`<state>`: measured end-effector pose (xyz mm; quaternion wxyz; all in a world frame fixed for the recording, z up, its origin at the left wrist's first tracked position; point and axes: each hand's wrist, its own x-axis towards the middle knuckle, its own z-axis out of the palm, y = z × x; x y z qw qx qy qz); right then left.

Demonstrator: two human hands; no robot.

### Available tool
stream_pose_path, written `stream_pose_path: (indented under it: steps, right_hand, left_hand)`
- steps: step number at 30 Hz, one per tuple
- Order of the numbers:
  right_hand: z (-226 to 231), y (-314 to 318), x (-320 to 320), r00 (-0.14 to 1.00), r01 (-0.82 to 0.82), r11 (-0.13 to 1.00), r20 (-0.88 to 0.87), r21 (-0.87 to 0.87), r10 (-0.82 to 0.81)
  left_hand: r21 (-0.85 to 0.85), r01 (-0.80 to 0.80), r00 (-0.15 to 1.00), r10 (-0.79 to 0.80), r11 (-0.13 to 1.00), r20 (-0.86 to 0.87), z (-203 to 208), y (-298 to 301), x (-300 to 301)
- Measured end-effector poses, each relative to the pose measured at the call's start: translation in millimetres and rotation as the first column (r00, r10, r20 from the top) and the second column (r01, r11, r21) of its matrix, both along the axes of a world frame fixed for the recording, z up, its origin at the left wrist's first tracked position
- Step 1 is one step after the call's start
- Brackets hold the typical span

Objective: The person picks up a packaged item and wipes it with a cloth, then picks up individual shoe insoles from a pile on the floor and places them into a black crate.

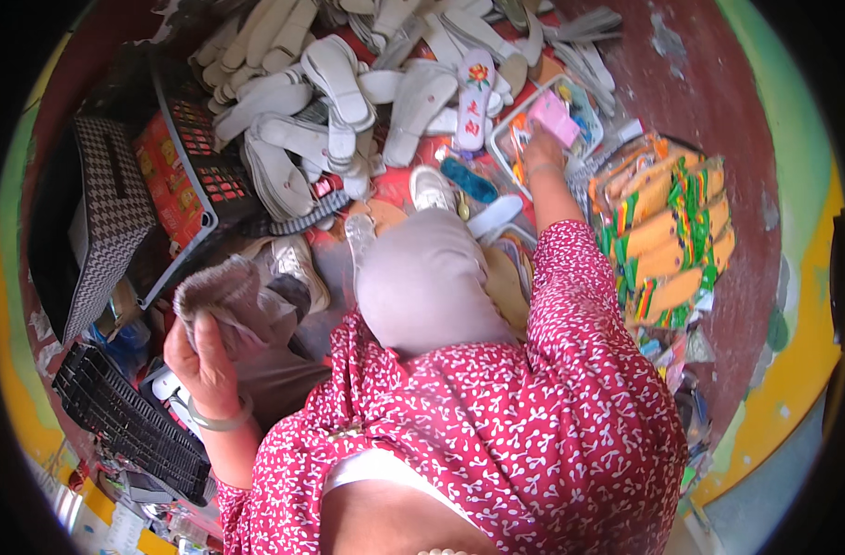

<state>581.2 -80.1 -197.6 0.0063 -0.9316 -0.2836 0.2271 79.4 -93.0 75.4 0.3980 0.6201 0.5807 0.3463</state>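
On the left, my left hand (pixel 202 365) is closed around a bunched grey-brown cloth (pixel 233 294), held beside my knee. My right arm stretches forward to a small white plastic basket (pixel 498 143), and my right hand (pixel 541 153) is inside it at the near side. A pink packet or paper (pixel 555 117) lies just beyond the fingers, among small colourful items. Those fingers are partly hidden and blurred, so their grip does not show. Left of the basket rests a pale insole with a red flower (pixel 474 100), and nearer me a teal oblong piece (pixel 469 179).
A heap of white shoe soles (pixel 335 83) covers the far floor. At right lies a bundle of orange insoles with green wrapping (pixel 672 236). On the left stand a dark plastic crate (pixel 193 166), a houndstooth box (pixel 117 213) and a black woven basket (pixel 126 416).
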Motion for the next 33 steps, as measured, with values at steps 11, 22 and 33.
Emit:
stream_pose_path:
  steps: [11, 22, 33]
  right_hand:
    - [119, -48, -67, 0.709, 0.365, 0.639, -0.647, 0.677, 0.28]
    - [64, -223, -100, 0.686, 0.236, 0.854, -0.702, 0.464, 0.192]
    - [58, -147, -79, -0.079, 0.933, 0.35, -0.899, 0.086, 0.431]
  left_hand:
    - [0.018, -0.015, 0.996, 0.014, 1.0, 0.089, -19, -1, -22]
    - [0.087, -0.018, 1.0, 0.017, 0.996, 0.012, -24, -1, -13]
    - [0.096, -0.017, 0.995, 0.026, 0.995, -0.092, -23, 0, -1]
